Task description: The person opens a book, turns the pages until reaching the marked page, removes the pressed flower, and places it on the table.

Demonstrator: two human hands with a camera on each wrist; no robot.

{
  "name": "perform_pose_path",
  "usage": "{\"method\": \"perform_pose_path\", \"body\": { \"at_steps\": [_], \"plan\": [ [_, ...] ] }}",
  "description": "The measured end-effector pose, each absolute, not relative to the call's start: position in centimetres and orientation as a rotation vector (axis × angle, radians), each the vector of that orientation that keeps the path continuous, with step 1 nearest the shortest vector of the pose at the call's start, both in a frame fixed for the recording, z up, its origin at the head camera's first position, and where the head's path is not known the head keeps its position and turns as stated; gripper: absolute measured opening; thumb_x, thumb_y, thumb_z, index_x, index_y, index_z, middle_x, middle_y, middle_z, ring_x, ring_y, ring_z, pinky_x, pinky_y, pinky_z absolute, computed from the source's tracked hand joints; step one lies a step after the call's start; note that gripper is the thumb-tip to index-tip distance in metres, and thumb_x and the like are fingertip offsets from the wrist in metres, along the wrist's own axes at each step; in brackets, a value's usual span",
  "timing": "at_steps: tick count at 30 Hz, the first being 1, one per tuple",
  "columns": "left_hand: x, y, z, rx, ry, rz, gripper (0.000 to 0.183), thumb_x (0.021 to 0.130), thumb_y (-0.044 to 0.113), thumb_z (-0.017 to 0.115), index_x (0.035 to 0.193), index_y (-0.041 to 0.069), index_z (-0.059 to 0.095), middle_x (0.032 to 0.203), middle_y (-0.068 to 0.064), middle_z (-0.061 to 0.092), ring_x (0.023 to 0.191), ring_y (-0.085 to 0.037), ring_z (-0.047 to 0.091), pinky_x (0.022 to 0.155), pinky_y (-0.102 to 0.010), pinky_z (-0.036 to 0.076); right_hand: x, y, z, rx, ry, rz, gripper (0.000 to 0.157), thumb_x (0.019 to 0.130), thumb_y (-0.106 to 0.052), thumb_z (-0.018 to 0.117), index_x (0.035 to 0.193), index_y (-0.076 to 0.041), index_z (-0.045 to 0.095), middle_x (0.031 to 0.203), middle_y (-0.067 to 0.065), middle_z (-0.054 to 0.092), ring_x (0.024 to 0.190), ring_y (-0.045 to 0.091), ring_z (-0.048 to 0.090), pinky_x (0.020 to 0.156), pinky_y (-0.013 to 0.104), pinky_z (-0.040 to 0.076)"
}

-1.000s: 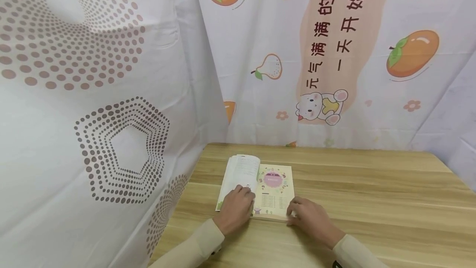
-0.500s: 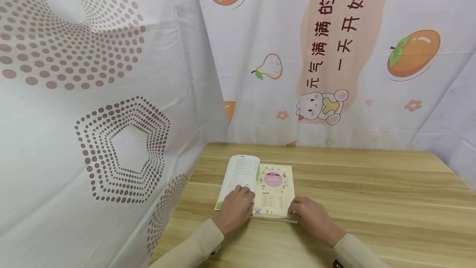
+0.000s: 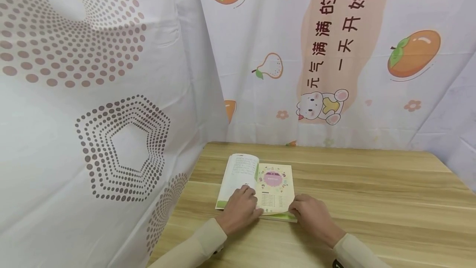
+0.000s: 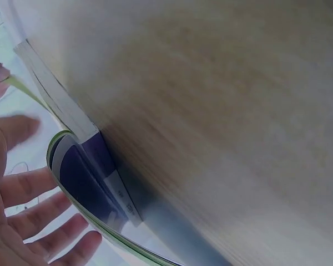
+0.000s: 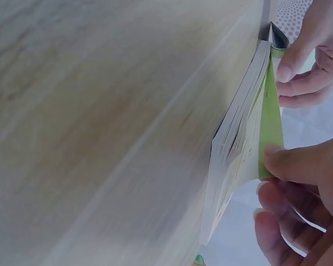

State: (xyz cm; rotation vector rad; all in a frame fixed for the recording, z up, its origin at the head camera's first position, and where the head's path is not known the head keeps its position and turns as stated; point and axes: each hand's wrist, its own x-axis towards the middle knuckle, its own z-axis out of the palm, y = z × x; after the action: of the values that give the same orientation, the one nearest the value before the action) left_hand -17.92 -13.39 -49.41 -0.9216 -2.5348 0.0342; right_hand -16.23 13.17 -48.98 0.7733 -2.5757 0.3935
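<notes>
An open book (image 3: 238,173) lies on the wooden table in the head view. Its right side shows a pale yellow page (image 3: 277,195) with a pink round emblem; the left pages bow upward. My left hand (image 3: 241,210) rests on the lower left pages near the fold, its fingers fairly straight against them in the left wrist view. At the lower right corner, my right hand (image 3: 311,217) pinches the yellow page between thumb and fingers. That page's lower edge is raised, baring a green strip beneath. The right wrist view shows the lifted page's green border (image 5: 271,127) under the thumb.
The wooden table (image 3: 372,193) extends to the right of the book. A white curtain (image 3: 130,73) with dotted patterns hangs along the left, and a fruit-printed curtain (image 3: 260,106) hangs behind the table's back edge.
My right hand has lifted the lower right corner of the yellow page, uncovering a green strip below it. My left hand's thumb has spread right, over the page's lower left edge.
</notes>
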Motion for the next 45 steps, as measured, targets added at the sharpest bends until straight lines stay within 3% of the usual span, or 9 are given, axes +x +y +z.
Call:
{"method": "perform_pose_path", "body": {
  "at_steps": [5,13,17,21,26,31,35,41,45],
  "plan": [
    [-17.9,-13.4,-49.6,-0.927,-2.591,-0.005,0.052,0.08,0.07,0.073,0.068,0.02,0.061,0.101,0.0,0.064,0.096,-0.018,0.053,0.076,-0.031,0.048,-16.3,13.1,-49.0,0.761,-2.504,0.419,0.022,0.074,-0.007,0.089,0.073,-0.024,0.074,0.077,-0.015,0.061,0.069,0.0,0.055,0.055,0.023,0.046],
    [-18.0,-13.3,-49.6,-0.888,-2.504,0.022,0.039,0.092,0.047,0.074,0.068,0.018,0.062,0.087,0.001,0.061,0.086,-0.018,0.053,0.069,-0.031,0.048,-16.5,13.0,-48.7,0.712,-2.342,0.521,0.03,0.068,-0.011,0.095,0.09,-0.017,0.075,0.089,-0.007,0.069,0.06,-0.004,0.048,0.049,0.018,0.042],
    [-17.9,-13.3,-49.5,-0.845,-2.507,0.046,0.022,0.096,0.03,0.069,0.094,0.008,0.071,0.093,-0.004,0.067,0.087,-0.02,0.057,0.07,-0.032,0.05,-16.4,13.0,-48.5,0.641,-2.386,0.558,0.045,0.07,-0.013,0.095,0.111,-0.011,0.073,0.096,0.0,0.07,0.055,-0.004,0.039,0.046,0.019,0.034],
    [-17.9,-13.3,-49.5,-0.776,-2.533,-0.003,0.036,0.099,0.016,0.06,0.13,-0.003,0.057,0.093,-0.008,0.068,0.081,-0.02,0.059,0.065,-0.031,0.051,-16.4,13.0,-48.6,0.643,-2.483,0.537,0.045,0.074,-0.016,0.093,0.113,-0.01,0.073,0.101,0.003,0.07,0.055,-0.001,0.041,0.046,0.02,0.036],
    [-18.1,-13.6,-49.6,-0.723,-2.484,-0.114,0.052,0.098,0.003,0.058,0.146,-0.003,0.039,0.097,-0.012,0.062,0.076,-0.02,0.059,0.059,-0.031,0.05,-16.2,13.1,-49.2,0.716,-2.563,0.478,0.039,0.074,-0.018,0.093,0.108,-0.01,0.075,0.103,0.002,0.07,0.065,0.005,0.057,0.053,0.023,0.049],
    [-18.4,-13.8,-49.8,-0.696,-2.377,-0.079,0.063,0.087,-0.003,0.07,0.145,0.003,0.044,0.129,-0.026,0.053,0.1,-0.033,0.061,0.076,-0.041,0.055,-16.0,13.2,-49.6,0.814,-2.619,0.419,0.035,0.074,-0.021,0.092,0.103,-0.009,0.076,0.101,0.001,0.069,0.073,0.009,0.063,0.061,0.025,0.055],
    [-18.7,-14.0,-49.6,-0.707,-2.34,-0.024,0.063,0.085,-0.008,0.072,0.143,0.007,0.051,0.141,-0.031,0.045,0.124,-0.044,0.05,0.096,-0.051,0.05,-15.9,13.4,-49.6,0.839,-2.671,0.431,0.031,0.076,-0.027,0.091,0.098,-0.011,0.077,0.098,-0.001,0.068,0.075,0.009,0.064,0.062,0.026,0.054],
    [-18.5,-14.0,-49.4,-0.7,-2.386,0.08,0.03,0.087,-0.001,0.072,0.113,0.015,0.07,0.133,-0.019,0.057,0.13,-0.04,0.048,0.101,-0.056,0.041,-15.9,13.6,-49.6,0.86,-2.714,0.435,0.021,0.078,-0.028,0.089,0.09,-0.014,0.078,0.096,-0.003,0.068,0.076,0.01,0.065,0.063,0.026,0.054],
    [-18.2,-14.0,-49.2,-0.735,-2.457,0.095,0.025,0.084,-0.001,0.075,0.103,0.015,0.074,0.121,-0.008,0.064,0.118,-0.029,0.056,0.095,-0.046,0.048,-16.0,13.6,-49.5,0.872,-2.729,0.437,0.018,0.079,-0.028,0.088,0.088,-0.015,0.078,0.096,-0.004,0.069,0.075,0.006,0.063,0.063,0.026,0.053]
  ]
}}
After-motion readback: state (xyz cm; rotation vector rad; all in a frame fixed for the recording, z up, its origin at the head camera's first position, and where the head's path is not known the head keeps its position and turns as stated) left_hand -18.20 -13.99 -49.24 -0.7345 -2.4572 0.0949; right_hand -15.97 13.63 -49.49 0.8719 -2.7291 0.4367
